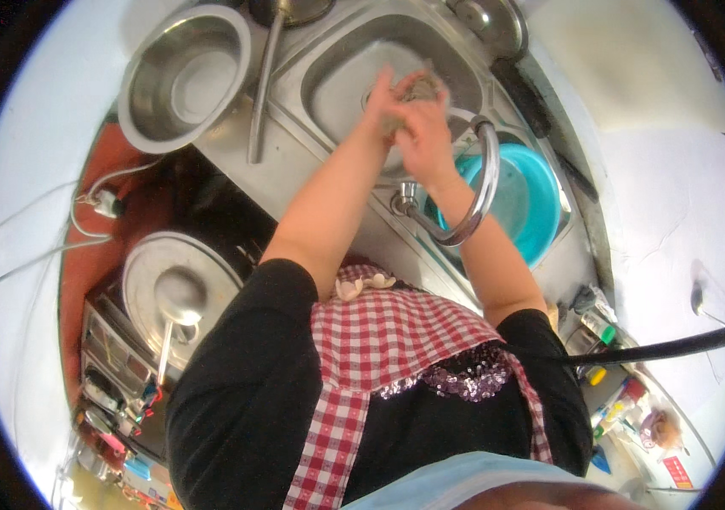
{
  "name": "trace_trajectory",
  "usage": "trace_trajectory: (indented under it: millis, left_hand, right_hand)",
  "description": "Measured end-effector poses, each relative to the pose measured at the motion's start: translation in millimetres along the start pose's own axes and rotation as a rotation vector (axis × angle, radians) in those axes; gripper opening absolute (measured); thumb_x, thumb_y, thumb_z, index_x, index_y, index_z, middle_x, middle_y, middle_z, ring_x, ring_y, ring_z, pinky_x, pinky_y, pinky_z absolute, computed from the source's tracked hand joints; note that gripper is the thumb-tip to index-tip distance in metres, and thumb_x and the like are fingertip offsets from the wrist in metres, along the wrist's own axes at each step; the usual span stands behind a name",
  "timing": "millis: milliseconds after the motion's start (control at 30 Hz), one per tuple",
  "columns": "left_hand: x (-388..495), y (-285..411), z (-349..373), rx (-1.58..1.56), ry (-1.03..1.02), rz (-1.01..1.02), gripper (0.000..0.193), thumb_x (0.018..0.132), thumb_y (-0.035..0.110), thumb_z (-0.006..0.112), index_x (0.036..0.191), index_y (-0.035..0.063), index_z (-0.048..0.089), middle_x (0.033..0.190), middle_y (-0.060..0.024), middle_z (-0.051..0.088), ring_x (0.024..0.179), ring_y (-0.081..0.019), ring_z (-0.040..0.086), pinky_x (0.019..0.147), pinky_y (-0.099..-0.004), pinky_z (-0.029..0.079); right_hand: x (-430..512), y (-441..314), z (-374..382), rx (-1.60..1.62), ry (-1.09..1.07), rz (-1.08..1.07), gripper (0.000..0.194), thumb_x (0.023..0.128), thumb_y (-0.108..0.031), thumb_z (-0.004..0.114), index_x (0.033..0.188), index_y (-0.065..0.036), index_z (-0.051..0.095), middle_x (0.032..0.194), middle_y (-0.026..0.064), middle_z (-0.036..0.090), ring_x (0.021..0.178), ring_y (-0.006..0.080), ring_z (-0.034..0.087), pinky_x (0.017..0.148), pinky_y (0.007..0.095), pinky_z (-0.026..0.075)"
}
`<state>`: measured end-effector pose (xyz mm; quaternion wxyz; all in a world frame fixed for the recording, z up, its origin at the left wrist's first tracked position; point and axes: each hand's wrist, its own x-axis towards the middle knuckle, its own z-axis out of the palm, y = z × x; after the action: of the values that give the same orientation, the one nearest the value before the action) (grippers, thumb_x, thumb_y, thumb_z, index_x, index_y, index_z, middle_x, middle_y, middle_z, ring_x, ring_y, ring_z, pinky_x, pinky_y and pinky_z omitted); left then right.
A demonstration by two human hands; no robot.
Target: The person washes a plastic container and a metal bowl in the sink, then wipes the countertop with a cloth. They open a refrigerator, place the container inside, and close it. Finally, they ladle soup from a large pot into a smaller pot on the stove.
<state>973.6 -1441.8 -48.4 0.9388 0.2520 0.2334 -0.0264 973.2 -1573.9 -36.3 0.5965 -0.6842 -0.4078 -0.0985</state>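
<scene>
Both of my hands are together above the steel sink basin (pixel 343 95), blurred by motion. Between them is a small greyish wad (pixel 423 89) that looks like a scouring pad, though blur hides its detail. My left hand (pixel 382 105) is on its left side with the thumb pointing up. My right hand (pixel 425 137) overlaps the left and closes around the wad from the right. A curved chrome tap (pixel 490 172) arches over my right forearm, its outlet beside the right hand. Part of the drain is hidden behind the hands.
Right of the tap sits a turquoise plastic basin (pixel 544 204). A large steel bowl (pixel 232 95) and a long-handled pan (pixel 265 95) stand at the left. A lidded pan (pixel 518 32) is at the far right. A ladle (pixel 177 306) rests on a round lid (pixel 139 274).
</scene>
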Motion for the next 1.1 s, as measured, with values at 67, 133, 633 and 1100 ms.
trace_trajectory:
  millis: [67, 133, 633, 1100]
  left_hand:
    - [11, -4, 6, -0.306, -0.616, -0.455, 0.050, 0.100, 0.053, 0.048, 0.111, 0.0054, 0.059, 0.114, -0.0186, 0.066, 0.096, -0.0319, 0.065, 0.079, -0.0406, 0.055]
    - [20, -13, 9, -0.239, -0.492, -0.272, 0.049, 0.099, 0.050, 0.050, 0.108, 0.0032, 0.061, 0.112, -0.0170, 0.067, 0.096, -0.0306, 0.065, 0.080, -0.0399, 0.054]
    - [-20, -43, 28, 0.420, 0.407, -0.045, 0.060, 0.102, 0.051, 0.046, 0.142, 0.0055, 0.043, 0.137, -0.0159, 0.054, 0.124, -0.0302, 0.054, 0.108, -0.0502, 0.041]
    - [37, 26, -21, 0.345, 0.564, 0.117, 0.031, 0.103, 0.032, 0.045, 0.114, 0.0066, 0.060, 0.104, -0.0104, 0.064, 0.095, -0.0265, 0.064, 0.079, -0.0482, 0.055]
  right_hand:
    - [-5, -6, -8, -0.263, -0.100, -0.310, 0.019, 0.074, -0.015, 0.068, 0.093, -0.012, 0.069, 0.094, 0.0081, 0.063, 0.094, 0.0276, 0.060, 0.085, 0.0425, 0.047]
    - [-8, 0, -18, -0.363, -0.091, -0.411, 0.015, 0.071, -0.019, 0.069, 0.085, -0.015, 0.067, 0.084, 0.0079, 0.060, 0.088, 0.0292, 0.059, 0.083, 0.0443, 0.047]
    - [39, 109, -29, -0.094, 0.319, 0.922, 0.043, 0.093, -0.045, 0.059, 0.091, -0.003, 0.067, 0.083, 0.0181, 0.070, 0.082, 0.0389, 0.069, 0.074, 0.0510, 0.052]
    - [-2, 3, -68, 0.234, -0.394, 0.742, 0.028, 0.089, -0.025, 0.072, 0.084, -0.006, 0.052, 0.080, 0.0033, 0.055, 0.075, 0.0156, 0.047, 0.072, 0.0329, 0.044]
